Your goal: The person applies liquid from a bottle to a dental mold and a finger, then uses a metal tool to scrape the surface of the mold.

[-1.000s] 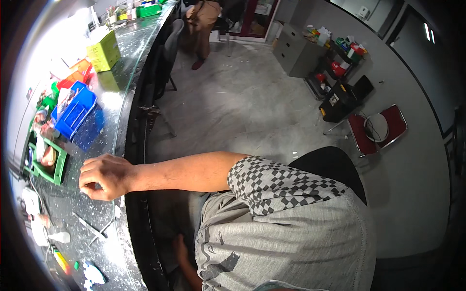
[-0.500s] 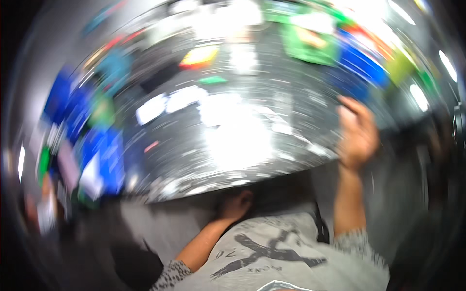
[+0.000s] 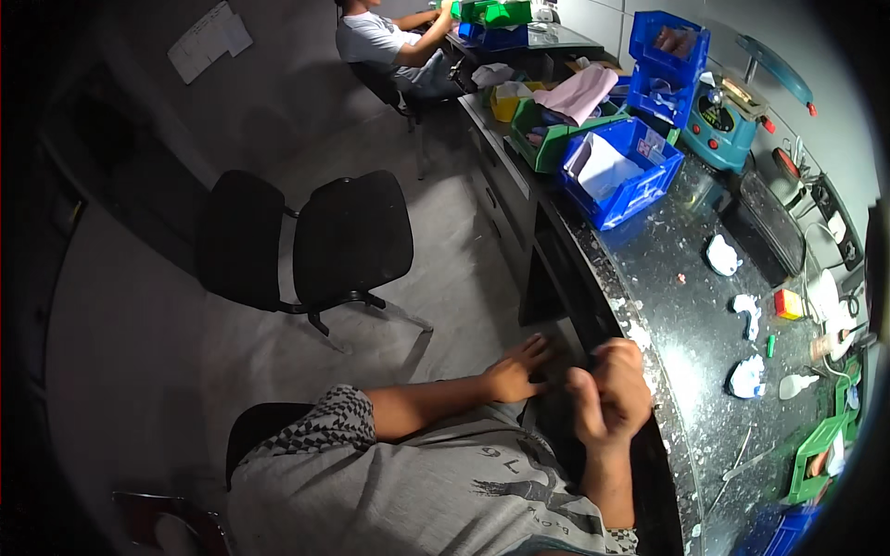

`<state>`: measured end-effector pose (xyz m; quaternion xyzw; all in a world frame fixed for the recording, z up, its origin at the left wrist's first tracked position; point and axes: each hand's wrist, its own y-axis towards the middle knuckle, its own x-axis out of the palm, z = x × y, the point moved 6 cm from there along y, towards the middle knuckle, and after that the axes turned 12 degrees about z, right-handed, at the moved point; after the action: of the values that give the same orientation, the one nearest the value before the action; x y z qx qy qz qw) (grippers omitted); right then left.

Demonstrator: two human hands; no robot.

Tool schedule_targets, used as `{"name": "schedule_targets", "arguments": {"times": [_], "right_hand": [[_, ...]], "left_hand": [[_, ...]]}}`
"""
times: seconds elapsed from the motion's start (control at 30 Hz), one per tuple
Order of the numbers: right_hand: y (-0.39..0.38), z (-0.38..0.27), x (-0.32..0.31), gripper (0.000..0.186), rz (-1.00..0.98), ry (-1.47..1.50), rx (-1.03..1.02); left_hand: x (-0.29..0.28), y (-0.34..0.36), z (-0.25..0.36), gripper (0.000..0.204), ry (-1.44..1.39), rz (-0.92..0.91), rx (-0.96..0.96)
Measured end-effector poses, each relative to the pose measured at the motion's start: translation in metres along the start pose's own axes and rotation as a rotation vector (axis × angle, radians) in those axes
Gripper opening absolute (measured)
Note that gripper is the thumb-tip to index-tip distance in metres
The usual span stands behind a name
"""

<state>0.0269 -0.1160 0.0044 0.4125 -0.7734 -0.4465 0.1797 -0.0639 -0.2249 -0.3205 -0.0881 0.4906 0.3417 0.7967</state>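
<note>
My left hand (image 3: 519,369) reaches across my lap beside the counter's front edge, its fingers spread and nothing in them. My right hand (image 3: 612,394) is raised just in front of the dark speckled counter (image 3: 681,320). Its fingers are loosely curled, the thumb stands apart, and I see nothing held. On the counter lie white plaster-like pieces: a rounded one (image 3: 723,256), a curved one (image 3: 746,316) and a lumpy one (image 3: 746,378). Thin metal tools (image 3: 739,461) lie nearer me.
To the left stands a black chair (image 3: 352,236). Blue bins (image 3: 621,176), a green bin (image 3: 542,139) and a teal machine (image 3: 723,130) crowd the counter's far part. Another green bin (image 3: 816,459) is at right. A seated person (image 3: 385,46) works at the far end.
The view has swung left, bringing the chair and the other person into sight. My left hand has come out from under the counter's edge; my right hand's fingers are more curled.
</note>
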Motion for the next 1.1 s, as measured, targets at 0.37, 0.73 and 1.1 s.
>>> {"name": "schedule_targets", "arguments": {"times": [0.37, 0.73, 1.1], "right_hand": [[-0.103, 0.194, 0.118, 0.068, -0.059, 0.909, 1.420], [-0.107, 0.267, 0.058, 0.053, 0.199, 0.472, 0.678], [-0.115, 0.299, 0.042, 0.049, 0.209, 0.450, 0.612]], "left_hand": [[-0.014, 0.021, 0.001, 0.076, -0.231, -0.008, 0.006], [-0.088, -0.024, 0.026, 0.110, -0.010, -0.057, -0.195], [-0.064, -0.039, -0.015, 0.109, 0.035, -0.251, -0.362]]}}
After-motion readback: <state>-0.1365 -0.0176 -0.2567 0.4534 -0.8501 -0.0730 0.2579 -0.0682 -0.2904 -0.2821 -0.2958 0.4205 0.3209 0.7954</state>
